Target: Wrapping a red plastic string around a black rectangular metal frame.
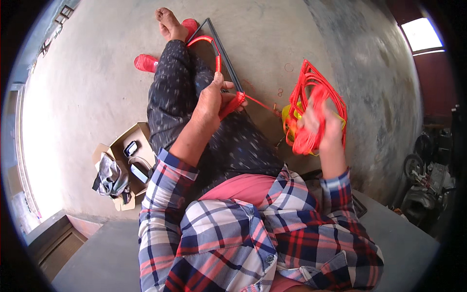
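Person sits on a raised ledge, legs out over the concrete floor (97, 82). Left hand (210, 104) is closed around a dark metal frame (224, 53) that lies across the lap, gripping it where red cord (231, 105) is wound tight on the bar; a red-wrapped curved part of the frame (206, 41) shows further up toward the bare foot. A single taut strand (260, 103) runs from that wound spot rightward. Right hand (323, 127) is clamped on a bundle of red cord (316, 104), loops fanning out above and below the fist, blurred. Just behind the bundle a yellow object (287, 117) sits on the floor, kind unclear. Left of the legs an open cardboard box (131, 155) holds small items, with a grey cloth (111, 177) touching its side. Two red sandals (146, 62) lie near the foot.
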The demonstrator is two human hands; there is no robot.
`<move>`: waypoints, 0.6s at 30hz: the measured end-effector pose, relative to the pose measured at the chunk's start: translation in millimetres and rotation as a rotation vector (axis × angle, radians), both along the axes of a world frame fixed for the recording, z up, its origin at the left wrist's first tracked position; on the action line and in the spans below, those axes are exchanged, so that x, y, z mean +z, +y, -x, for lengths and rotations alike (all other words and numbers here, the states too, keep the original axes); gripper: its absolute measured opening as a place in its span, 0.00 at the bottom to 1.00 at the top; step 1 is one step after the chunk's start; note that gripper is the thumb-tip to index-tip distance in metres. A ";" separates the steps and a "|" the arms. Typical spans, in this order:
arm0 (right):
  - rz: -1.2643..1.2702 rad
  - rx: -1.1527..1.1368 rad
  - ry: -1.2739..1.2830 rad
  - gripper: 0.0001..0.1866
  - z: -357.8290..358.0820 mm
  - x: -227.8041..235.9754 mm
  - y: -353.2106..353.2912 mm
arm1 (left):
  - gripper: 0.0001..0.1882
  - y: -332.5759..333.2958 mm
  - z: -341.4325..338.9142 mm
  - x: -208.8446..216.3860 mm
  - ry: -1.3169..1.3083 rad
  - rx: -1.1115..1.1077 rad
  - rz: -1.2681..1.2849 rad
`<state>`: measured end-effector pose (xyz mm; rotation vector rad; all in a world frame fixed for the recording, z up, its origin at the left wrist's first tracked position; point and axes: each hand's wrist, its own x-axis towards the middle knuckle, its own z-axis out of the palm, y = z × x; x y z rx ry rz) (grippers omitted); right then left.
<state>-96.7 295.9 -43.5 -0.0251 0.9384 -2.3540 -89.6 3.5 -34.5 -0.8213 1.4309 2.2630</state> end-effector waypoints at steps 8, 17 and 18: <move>-0.111 -0.733 0.116 0.17 -7.0 -31.3 120.7 | 0.31 -8.1 -12.0 -18.6 0.073 0.014 -0.036; -0.014 -0.038 -0.079 0.23 -33.2 -33.5 -43.9 | 0.19 32.3 -53.8 23.7 0.961 -0.428 0.985; -0.036 -0.037 -0.176 0.22 -42.1 -35.3 -65.5 | 0.20 41.7 -60.0 24.5 0.951 -0.394 0.970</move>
